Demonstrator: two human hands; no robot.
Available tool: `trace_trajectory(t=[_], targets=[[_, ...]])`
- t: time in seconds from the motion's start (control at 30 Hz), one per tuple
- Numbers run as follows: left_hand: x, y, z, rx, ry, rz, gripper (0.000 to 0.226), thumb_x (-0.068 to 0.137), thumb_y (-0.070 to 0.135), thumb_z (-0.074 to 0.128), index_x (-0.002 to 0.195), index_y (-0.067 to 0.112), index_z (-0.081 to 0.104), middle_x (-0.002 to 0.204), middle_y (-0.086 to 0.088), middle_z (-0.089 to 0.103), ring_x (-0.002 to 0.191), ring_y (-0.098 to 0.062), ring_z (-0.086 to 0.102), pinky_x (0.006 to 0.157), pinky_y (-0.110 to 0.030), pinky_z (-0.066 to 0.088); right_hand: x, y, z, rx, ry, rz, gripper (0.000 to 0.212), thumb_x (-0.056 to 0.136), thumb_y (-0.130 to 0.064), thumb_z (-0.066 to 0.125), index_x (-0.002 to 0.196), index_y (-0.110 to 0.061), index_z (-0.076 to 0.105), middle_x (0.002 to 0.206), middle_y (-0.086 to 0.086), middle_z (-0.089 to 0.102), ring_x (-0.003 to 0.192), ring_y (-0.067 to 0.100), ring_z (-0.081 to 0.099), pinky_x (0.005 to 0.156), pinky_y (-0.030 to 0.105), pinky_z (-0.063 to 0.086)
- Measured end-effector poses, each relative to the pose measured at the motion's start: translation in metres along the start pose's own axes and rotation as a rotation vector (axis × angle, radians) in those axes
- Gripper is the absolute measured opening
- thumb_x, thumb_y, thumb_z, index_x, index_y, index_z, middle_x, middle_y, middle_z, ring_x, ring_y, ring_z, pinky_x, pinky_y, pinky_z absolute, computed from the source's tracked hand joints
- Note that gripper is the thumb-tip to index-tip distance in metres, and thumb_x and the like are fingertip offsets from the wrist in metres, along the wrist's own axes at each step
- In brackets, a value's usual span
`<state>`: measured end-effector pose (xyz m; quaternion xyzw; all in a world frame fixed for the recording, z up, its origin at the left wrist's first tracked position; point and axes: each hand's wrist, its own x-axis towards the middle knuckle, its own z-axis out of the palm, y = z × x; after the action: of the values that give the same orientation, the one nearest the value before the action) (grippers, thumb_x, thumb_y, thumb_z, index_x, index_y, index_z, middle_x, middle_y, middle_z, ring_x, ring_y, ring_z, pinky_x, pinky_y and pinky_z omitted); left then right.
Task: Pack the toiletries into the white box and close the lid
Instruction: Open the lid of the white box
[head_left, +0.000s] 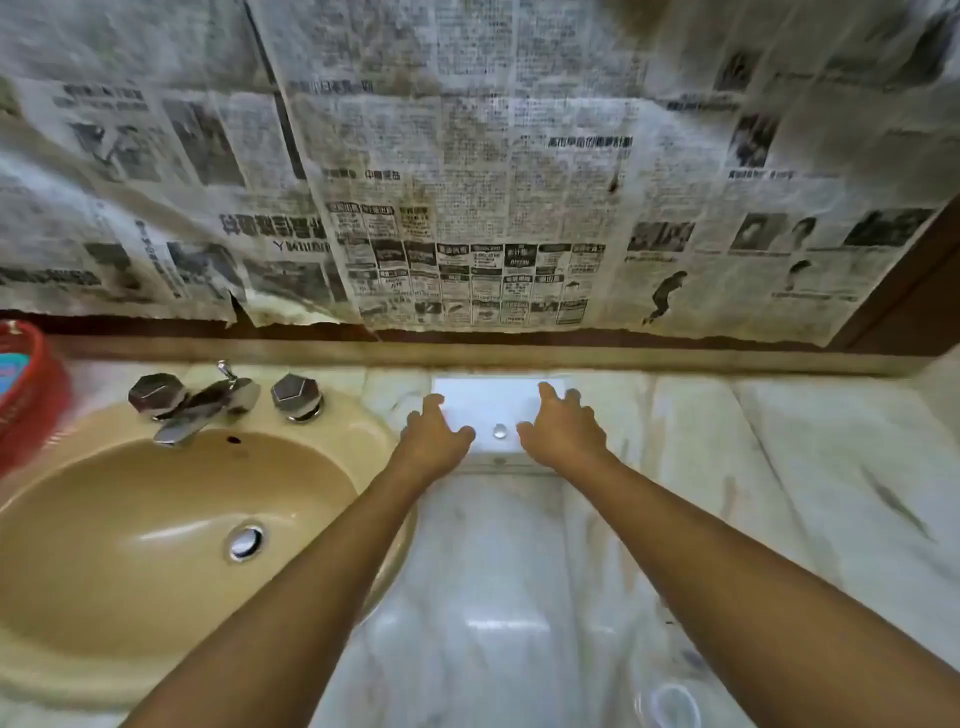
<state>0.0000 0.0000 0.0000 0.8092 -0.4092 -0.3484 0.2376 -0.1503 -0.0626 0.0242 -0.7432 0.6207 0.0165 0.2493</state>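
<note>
A marble bench (779, 467) ran under a newspapered wall; the white box (498, 410) sat at its back edge, long axis along that edge — left hand (436, 436) and right hand (563, 431) spread, unclenched, on its lid, equally near.

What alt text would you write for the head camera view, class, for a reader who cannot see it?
Both hands, left hand and right hand, rest spread on the lid of a white box on a marble counter. A beige sink with chrome taps lies left; newspaper covers the wall.
</note>
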Motion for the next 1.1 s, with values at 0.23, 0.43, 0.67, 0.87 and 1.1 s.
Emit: trace_trajectory(t=[0.23, 0.43, 0.67, 0.87, 1.1], targets=[[0.007, 0.002, 0.007, -0.046, 0.001, -0.029, 0.063, 0.095, 0.030, 0.055, 0.149, 0.015, 0.026, 0.142, -0.015, 0.049, 0.122, -0.031, 0.053, 0.081, -0.026, 0.035, 0.014, 0.012, 0.020, 0.117, -0.026, 0.079, 0.070, 0.093, -0.042, 0.050, 0.149, -0.020, 0.013, 0.144, 0.017, 0.027, 0.123, 0.038, 0.044, 0.092, 0.042, 0.044], [-0.006, -0.001, 0.004, -0.027, 0.007, -0.029, 0.062, 0.096, 0.031, 0.054, 0.150, 0.015, 0.026, 0.141, -0.014, 0.051, 0.118, -0.029, 0.054, 0.079, -0.026, 0.036, 0.000, 0.012, 0.022, 0.156, -0.007, 0.043, 0.066, 0.095, -0.037, 0.051, 0.147, -0.016, 0.018, 0.141, 0.018, 0.029, 0.119, 0.037, 0.048, 0.088, 0.038, 0.045], [-0.062, -0.021, 0.010, -0.031, -0.018, -0.002, 0.063, 0.095, 0.031, 0.056, 0.149, 0.015, 0.028, 0.140, -0.011, 0.050, 0.101, -0.021, 0.051, 0.077, -0.026, 0.036, -0.057, 0.029, 0.036, 0.166, -0.025, 0.047, 0.063, 0.093, -0.037, 0.052, 0.145, -0.017, 0.022, 0.136, 0.016, 0.031, 0.115, 0.037, 0.049, 0.079, 0.033, 0.042], [-0.124, -0.047, 0.021, -0.008, -0.025, 0.010, 0.064, 0.095, 0.032, 0.056, 0.150, 0.018, 0.026, 0.141, -0.009, 0.050, 0.103, -0.021, 0.052, 0.076, -0.027, 0.037, -0.117, 0.045, 0.057, 0.162, -0.023, 0.052, 0.064, 0.093, -0.037, 0.052, 0.145, -0.019, 0.020, 0.138, 0.014, 0.028, 0.115, 0.035, 0.048, 0.077, 0.033, 0.042], [-0.177, -0.073, 0.029, -0.018, -0.017, 0.009, 0.064, 0.094, 0.032, 0.058, 0.150, 0.020, 0.027, 0.146, -0.006, 0.045, 0.118, -0.019, 0.050, 0.081, -0.025, 0.035, -0.176, 0.055, 0.072, 0.134, -0.058, 0.027, 0.068, 0.093, -0.039, 0.050, 0.147, -0.022, 0.014, 0.147, 0.012, 0.017, 0.118, 0.034, 0.046, 0.087, 0.038, 0.047]])
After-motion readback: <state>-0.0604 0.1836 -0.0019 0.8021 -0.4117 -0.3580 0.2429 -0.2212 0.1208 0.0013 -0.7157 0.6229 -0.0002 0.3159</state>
